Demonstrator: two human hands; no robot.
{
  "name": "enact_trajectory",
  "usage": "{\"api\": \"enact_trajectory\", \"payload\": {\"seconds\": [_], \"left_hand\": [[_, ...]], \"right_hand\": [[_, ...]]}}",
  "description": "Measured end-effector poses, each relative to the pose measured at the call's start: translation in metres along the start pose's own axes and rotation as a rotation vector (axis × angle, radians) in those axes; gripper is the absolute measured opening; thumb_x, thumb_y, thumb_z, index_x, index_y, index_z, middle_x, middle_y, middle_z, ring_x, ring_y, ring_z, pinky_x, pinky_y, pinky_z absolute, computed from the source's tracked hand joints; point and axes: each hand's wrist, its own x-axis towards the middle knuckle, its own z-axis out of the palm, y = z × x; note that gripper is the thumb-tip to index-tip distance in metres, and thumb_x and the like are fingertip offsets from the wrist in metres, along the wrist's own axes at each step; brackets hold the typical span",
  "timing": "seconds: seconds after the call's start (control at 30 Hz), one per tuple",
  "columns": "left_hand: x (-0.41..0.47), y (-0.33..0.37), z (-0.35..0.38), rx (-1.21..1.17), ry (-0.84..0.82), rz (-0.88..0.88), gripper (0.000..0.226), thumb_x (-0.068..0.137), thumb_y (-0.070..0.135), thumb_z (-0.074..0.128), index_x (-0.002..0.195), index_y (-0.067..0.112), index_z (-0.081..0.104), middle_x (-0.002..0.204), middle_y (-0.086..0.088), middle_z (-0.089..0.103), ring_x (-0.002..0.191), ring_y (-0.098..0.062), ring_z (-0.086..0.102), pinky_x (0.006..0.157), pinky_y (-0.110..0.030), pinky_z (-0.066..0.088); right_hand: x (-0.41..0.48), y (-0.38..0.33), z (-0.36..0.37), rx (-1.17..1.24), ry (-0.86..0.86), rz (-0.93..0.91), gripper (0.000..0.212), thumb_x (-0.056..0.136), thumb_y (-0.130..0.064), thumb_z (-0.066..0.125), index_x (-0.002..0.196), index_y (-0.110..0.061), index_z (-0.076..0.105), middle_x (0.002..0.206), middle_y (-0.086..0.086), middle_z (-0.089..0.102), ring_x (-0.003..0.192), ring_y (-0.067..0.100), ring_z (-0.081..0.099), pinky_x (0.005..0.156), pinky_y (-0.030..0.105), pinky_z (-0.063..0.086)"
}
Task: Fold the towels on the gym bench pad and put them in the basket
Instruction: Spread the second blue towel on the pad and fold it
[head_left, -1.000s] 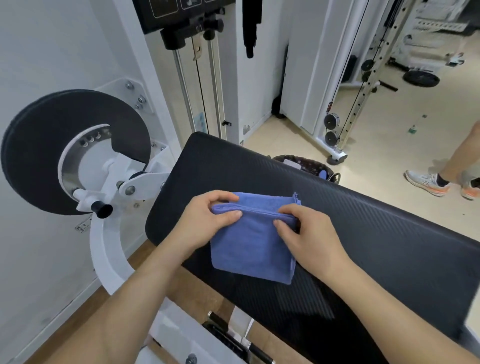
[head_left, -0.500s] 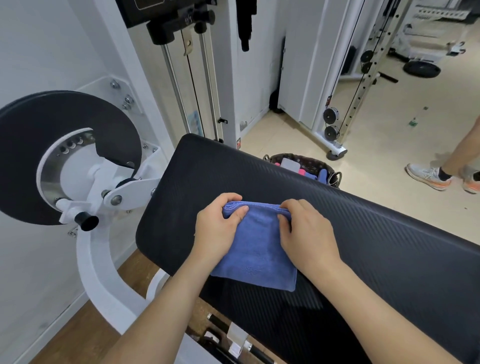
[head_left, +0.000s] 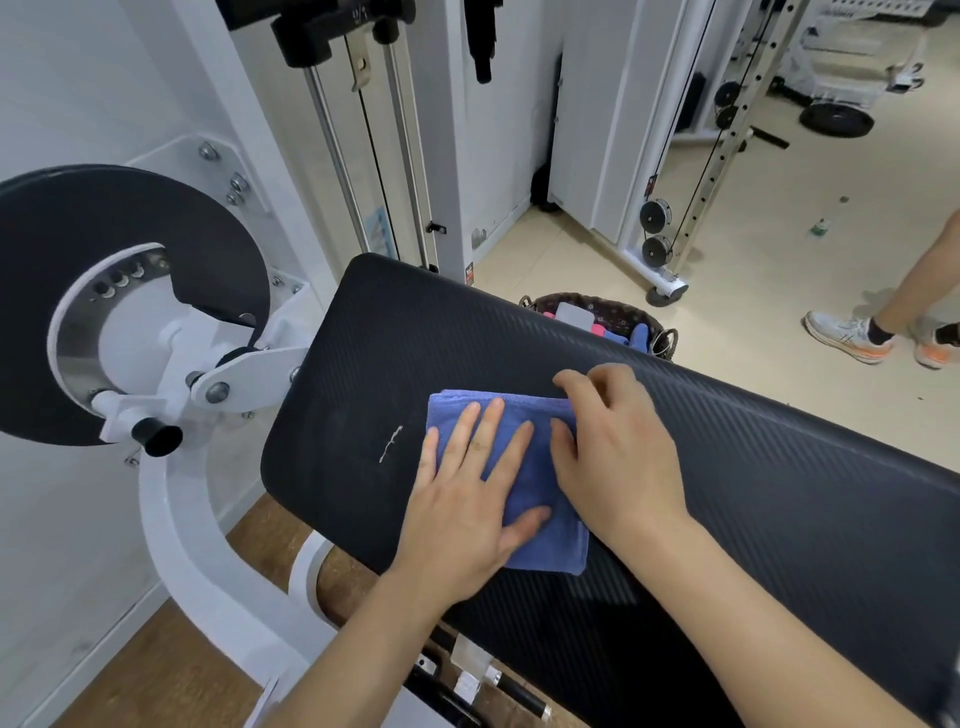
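Note:
A blue towel (head_left: 537, 483) lies folded into a small rectangle on the black gym bench pad (head_left: 779, 483). My left hand (head_left: 467, 499) lies flat on the towel's left half with fingers straight and spread. My right hand (head_left: 618, 447) rests on the towel's right edge, fingers extended toward its far corner. Behind the pad's far edge a dark wicker basket (head_left: 597, 306) stands on the floor, holding folded grey, pink and blue towels.
A black weight disc on a white machine frame (head_left: 119, 301) stands to the left. Cable machine posts (head_left: 379, 156) rise behind the pad. Another person's legs and sneakers (head_left: 852, 338) are on the tiled floor at the right.
Both hands let go of the towel's far edge, which they pinched before. The left hand now lies flat on the cloth, and the right rests open at its right side.

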Motion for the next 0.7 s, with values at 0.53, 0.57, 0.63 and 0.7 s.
{"api": "enact_trajectory", "payload": {"seconds": [0.53, 0.57, 0.63, 0.7], "left_hand": [[-0.046, -0.012, -0.014, -0.151, 0.186, 0.216, 0.051, 0.079, 0.042, 0.068, 0.121, 0.015, 0.058, 0.130, -0.009, 0.054, 0.121, -0.026, 0.048, 0.104, -0.043, 0.040], [-0.053, -0.014, -0.009, -0.109, 0.152, 0.229, 0.054, 0.081, 0.042, 0.064, 0.127, 0.014, 0.054, 0.133, -0.009, 0.053, 0.122, -0.025, 0.048, 0.103, -0.042, 0.042], [-0.059, -0.021, 0.003, -0.038, 0.076, 0.226, 0.061, 0.085, 0.038, 0.056, 0.139, 0.013, 0.042, 0.144, -0.007, 0.047, 0.131, -0.022, 0.043, 0.105, -0.041, 0.043], [-0.057, -0.027, 0.009, -0.023, 0.068, 0.239, 0.059, 0.088, 0.027, 0.053, 0.143, 0.012, 0.037, 0.148, -0.007, 0.043, 0.134, -0.021, 0.042, 0.105, -0.040, 0.043]], "right_hand": [[-0.042, 0.008, 0.025, 0.625, -0.244, 0.122, 0.052, 0.085, 0.003, 0.055, 0.133, -0.018, 0.053, 0.106, -0.008, 0.059, 0.086, 0.007, 0.064, 0.082, 0.021, 0.051], [-0.042, 0.009, 0.025, 0.619, -0.250, 0.119, 0.051, 0.086, 0.002, 0.056, 0.133, -0.017, 0.053, 0.107, -0.008, 0.058, 0.088, 0.007, 0.064, 0.083, 0.023, 0.052], [-0.045, 0.009, 0.023, 0.581, -0.293, 0.057, 0.049, 0.087, -0.005, 0.058, 0.135, -0.016, 0.053, 0.114, -0.006, 0.055, 0.094, 0.006, 0.062, 0.086, 0.029, 0.052], [-0.052, 0.007, 0.015, 0.323, -0.354, -0.143, 0.051, 0.086, -0.024, 0.059, 0.136, -0.017, 0.050, 0.127, -0.003, 0.048, 0.106, 0.011, 0.057, 0.088, 0.032, 0.052]]}}
